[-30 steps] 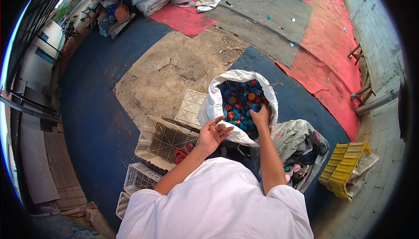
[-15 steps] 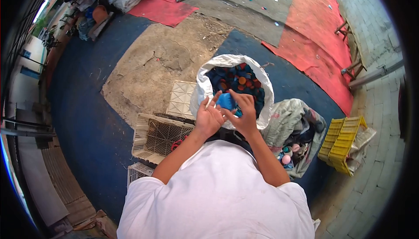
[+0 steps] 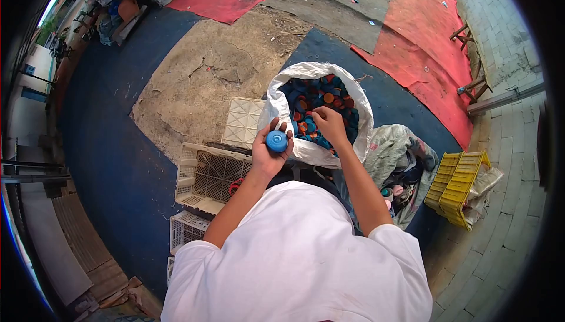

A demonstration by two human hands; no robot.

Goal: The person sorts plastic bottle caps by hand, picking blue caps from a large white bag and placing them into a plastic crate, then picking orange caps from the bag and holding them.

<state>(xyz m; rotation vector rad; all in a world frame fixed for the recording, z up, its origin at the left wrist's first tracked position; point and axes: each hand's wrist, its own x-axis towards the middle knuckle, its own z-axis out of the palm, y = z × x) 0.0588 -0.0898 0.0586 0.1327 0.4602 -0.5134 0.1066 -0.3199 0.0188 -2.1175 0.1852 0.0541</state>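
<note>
My left hand [image 3: 269, 158] is palm up at the near left rim of the sack, its fingers curled round a round blue plastic cap [image 3: 276, 140] whose ringed top faces up. In front of me stands the white woven sack [image 3: 273, 110] with its mouth rolled open. Inside is a heap of plastic caps [image 3: 328, 97], mostly blue, with orange, red and teal ones among them. My right hand [image 3: 331, 126] reaches over the sack's mouth with fingertips pinched together above the caps. Whatever lies between those fingertips is too small to make out.
Left of the sack are a cream plastic crate [image 3: 218, 175] and a pale slatted panel [image 3: 242, 123]. On the right lie a greyish sack [image 3: 388, 145] with mixed items and a yellow crate [image 3: 452, 186] by the block wall [image 3: 512, 163]. Red sheeting [image 3: 412, 69] covers the far floor.
Both hands were together at the blue cap. Now my left hand alone holds it, turned top up, and my right hand has moved away over the caps in the sack.
</note>
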